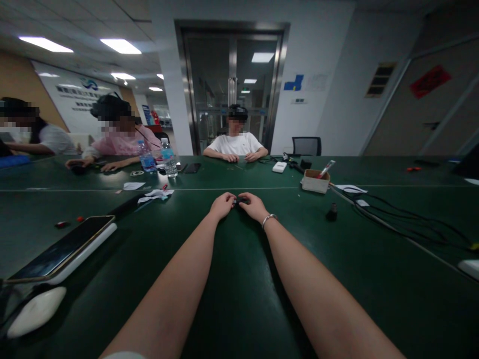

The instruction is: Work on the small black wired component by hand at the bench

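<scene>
Both arms reach forward over the dark green table (239,279), and the hands meet near its middle. My left hand (222,206) has its fingers curled in, the tips at a small dark object (236,202). From the other side my right hand (253,205), with a silver bracelet (268,219) at the wrist, closes its thumb and fingers on the same object. Most of that object is hidden by the fingers, so its kind cannot be made out. It is held at or just above the tabletop.
At left lie a phone (67,249) on a white box and a white mouse-like item (37,311). Water bottles (169,159) stand farther back. At right are a small box (315,181) with a pen, a black bottle-like item (332,212) and cables (396,219). Several people sit around.
</scene>
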A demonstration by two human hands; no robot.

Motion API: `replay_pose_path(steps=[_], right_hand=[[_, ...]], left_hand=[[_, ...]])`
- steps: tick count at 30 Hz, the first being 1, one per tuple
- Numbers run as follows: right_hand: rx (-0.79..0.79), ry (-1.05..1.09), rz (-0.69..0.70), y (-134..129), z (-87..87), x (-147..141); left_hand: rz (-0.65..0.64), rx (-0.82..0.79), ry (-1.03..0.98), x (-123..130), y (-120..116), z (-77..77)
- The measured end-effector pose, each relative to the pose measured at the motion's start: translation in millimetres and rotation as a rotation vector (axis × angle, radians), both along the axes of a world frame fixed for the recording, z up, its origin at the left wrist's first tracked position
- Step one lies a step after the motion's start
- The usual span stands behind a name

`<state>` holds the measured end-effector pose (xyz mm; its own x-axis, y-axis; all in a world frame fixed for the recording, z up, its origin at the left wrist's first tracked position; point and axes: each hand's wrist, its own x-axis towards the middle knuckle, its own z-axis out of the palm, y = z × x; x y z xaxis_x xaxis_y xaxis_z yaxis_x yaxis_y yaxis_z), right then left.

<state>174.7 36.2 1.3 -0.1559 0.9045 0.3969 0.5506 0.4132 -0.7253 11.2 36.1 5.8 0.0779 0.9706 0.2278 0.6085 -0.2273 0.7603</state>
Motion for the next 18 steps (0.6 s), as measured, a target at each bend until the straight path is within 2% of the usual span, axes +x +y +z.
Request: replay_pose_path(steps=[6,10,14,18], right_hand=[[0.022,-0.101,0.004,3,3.6,4],[0.012,-0.203,0.022,6,10.7,7],[0.065,-0.277,0.067,12,14.6,10],[0.092,-0.286,0.090,18,11.9,11]], left_hand=[[-0.068,0.005,0.193,0,6,5.4],[-0.146,0.125,0.365,1,4,10.5],[-0.146,0.161,0.398,0,2,10.0],[-0.134,0.104,0.338,-4,7,10.0]])
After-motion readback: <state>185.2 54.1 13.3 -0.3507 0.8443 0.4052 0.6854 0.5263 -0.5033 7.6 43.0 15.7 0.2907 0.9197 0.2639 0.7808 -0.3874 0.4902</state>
